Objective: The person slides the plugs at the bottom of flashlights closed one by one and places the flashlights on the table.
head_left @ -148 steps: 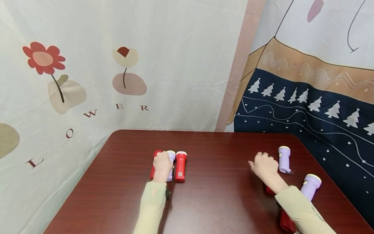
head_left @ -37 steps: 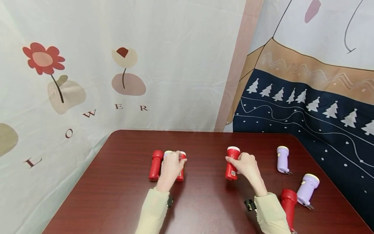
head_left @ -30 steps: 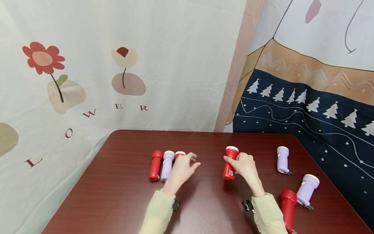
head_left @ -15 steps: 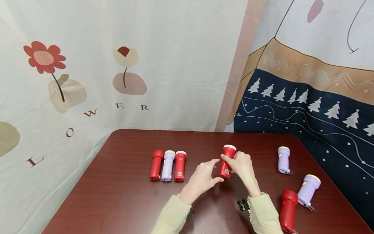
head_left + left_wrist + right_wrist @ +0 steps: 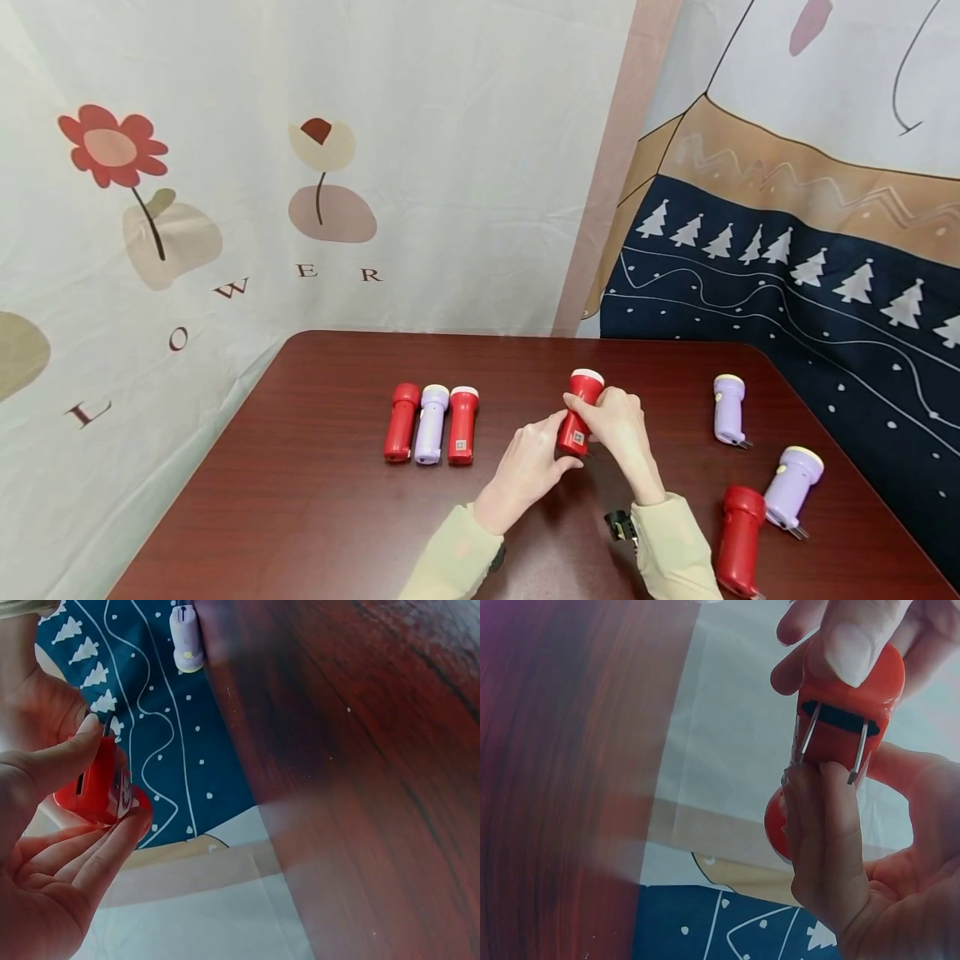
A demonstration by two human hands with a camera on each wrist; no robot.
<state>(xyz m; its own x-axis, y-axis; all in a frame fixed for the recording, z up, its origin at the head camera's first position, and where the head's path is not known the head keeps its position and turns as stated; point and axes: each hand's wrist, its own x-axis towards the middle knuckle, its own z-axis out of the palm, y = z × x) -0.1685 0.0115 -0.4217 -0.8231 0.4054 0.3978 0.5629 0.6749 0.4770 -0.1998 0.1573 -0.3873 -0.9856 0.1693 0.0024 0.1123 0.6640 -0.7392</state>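
In the head view, my right hand [image 5: 621, 425] grips a red flashlight [image 5: 579, 425] with a white rim, its lens end pointing away. My left hand [image 5: 527, 467] has come to its near end. The right wrist view shows two metal plug prongs [image 5: 861, 750] sticking out of that end, with the left thumb [image 5: 851, 656] over the red casing beside them. In the left wrist view, the left thumb and fingers [image 5: 112, 851] lie on opposite sides of the flashlight's end. To the left, a red flashlight [image 5: 402, 423], a lilac one [image 5: 431, 425] and another red one [image 5: 462, 427] lie side by side.
On the right of the brown table [image 5: 337, 517] lie a lilac flashlight [image 5: 728, 408], a second lilac flashlight [image 5: 792, 487] with prongs out and a red flashlight [image 5: 740, 542]. A patterned cloth [image 5: 450, 167] hangs behind the table.
My right hand has picked up the red flashlight on the right and carried it left. My left hand has left the row of flashlights and moved right to the held one.
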